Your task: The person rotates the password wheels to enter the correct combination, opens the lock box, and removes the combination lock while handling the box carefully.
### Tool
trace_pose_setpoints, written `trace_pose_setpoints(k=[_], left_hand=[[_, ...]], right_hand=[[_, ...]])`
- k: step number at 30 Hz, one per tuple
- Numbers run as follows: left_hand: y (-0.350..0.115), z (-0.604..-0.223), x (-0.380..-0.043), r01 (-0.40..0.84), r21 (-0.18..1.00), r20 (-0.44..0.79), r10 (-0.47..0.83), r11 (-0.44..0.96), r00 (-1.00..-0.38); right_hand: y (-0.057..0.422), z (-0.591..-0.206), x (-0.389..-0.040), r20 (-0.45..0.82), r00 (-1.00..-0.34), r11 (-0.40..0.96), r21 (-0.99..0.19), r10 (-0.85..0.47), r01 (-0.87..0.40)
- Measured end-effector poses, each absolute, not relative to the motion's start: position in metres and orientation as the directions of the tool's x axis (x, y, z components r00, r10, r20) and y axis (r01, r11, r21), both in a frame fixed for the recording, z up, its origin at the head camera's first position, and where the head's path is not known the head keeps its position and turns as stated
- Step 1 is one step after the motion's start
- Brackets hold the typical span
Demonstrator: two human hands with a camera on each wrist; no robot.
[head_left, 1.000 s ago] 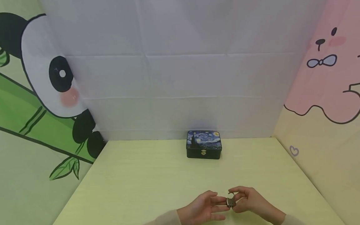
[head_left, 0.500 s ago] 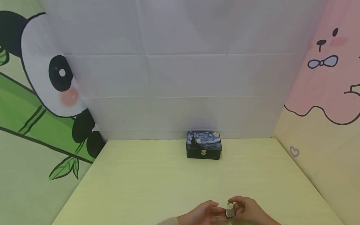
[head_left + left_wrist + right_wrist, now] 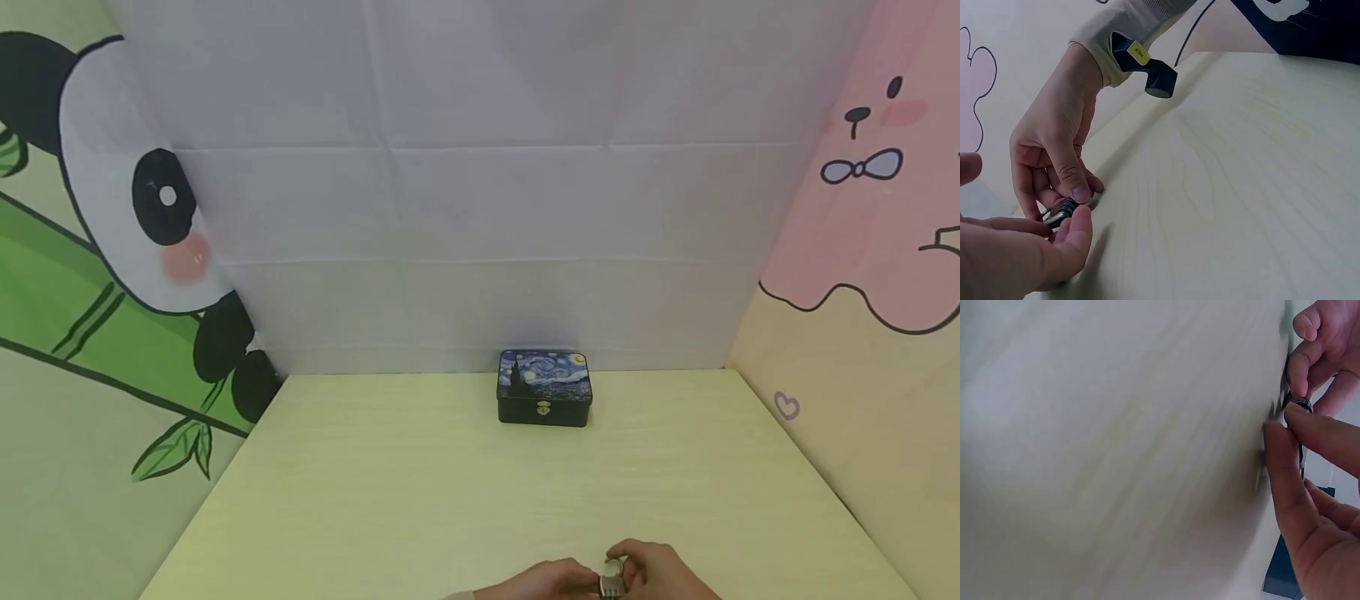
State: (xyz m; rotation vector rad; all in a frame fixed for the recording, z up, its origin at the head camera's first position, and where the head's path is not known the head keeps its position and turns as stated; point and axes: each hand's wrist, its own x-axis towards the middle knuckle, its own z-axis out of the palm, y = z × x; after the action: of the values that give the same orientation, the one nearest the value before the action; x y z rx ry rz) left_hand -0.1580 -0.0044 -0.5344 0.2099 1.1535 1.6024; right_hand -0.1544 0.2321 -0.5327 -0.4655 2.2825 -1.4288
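A small metal combination padlock (image 3: 611, 587) with number dials is held between my two hands at the bottom edge of the head view. Its curved shackle (image 3: 615, 566) stands up, swung open. My left hand (image 3: 546, 581) grips the lock body from the left, its fingers and thumb around it in the left wrist view. From the other side my right hand (image 3: 662, 573) pinches the padlock, thumb and forefinger on it near the dials. In the right wrist view the dials (image 3: 1302, 405) peek out beside the right thumb; the fingers hide most of the body.
A dark tin box (image 3: 543, 388) with a starry-night picture on its lid and a gold clasp stands at the back of the pale wood table (image 3: 360, 492). White cloth (image 3: 480, 208) hangs behind it. Painted panels (image 3: 862, 250) flank both sides.
Both hands have drawn the padlock down towards the person, partly out of the head view. The left thumb has closed in on the lock. The tin box has stayed put.
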Motion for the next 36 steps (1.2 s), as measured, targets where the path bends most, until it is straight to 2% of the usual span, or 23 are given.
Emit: trace_pose_setpoints(k=[4, 8, 12, 16, 23, 32, 36], left_hand=[[-0.003, -0.533, -0.159, -0.547, 0.826, -0.422, 0.789, 0.131, -0.448], [-0.002, -0.528, -0.161, -0.417, 0.885, -0.41, 0.769, 0.205, -0.491], [-0.004, -0.523, -0.163, -0.353, 0.905, -0.387, 0.803, 0.237, -0.453], [-0.006, -0.52, -0.168, -0.243, 0.936, -0.338, 0.847, 0.255, -0.411], [-0.011, -0.515, -0.169, -0.389, 0.882, -0.41, 0.842, 0.267, -0.351], [-0.01, -0.518, -0.173, -0.355, 0.893, -0.397, 0.857, 0.277, -0.329], [-0.009, -0.517, -0.173, -0.298, 0.914, -0.369, 0.871, 0.275, -0.326]], right_hand=[[0.232, -0.533, -0.155, -0.14, -0.857, 0.421, -0.902, -0.495, -0.096], [0.233, -0.536, -0.157, -0.072, -0.836, 0.419, -0.887, -0.544, -0.196], [0.232, -0.537, -0.158, -0.037, -0.832, 0.411, -0.881, -0.554, -0.234], [0.229, -0.533, -0.157, -0.075, -0.86, 0.433, -0.884, -0.505, -0.177], [0.224, -0.531, -0.158, -0.15, -0.878, 0.473, -0.876, -0.455, -0.095], [0.228, -0.534, -0.159, -0.154, -0.848, 0.44, -0.892, -0.507, -0.102], [0.228, -0.531, -0.16, -0.149, -0.834, 0.452, -0.883, -0.531, -0.129]])
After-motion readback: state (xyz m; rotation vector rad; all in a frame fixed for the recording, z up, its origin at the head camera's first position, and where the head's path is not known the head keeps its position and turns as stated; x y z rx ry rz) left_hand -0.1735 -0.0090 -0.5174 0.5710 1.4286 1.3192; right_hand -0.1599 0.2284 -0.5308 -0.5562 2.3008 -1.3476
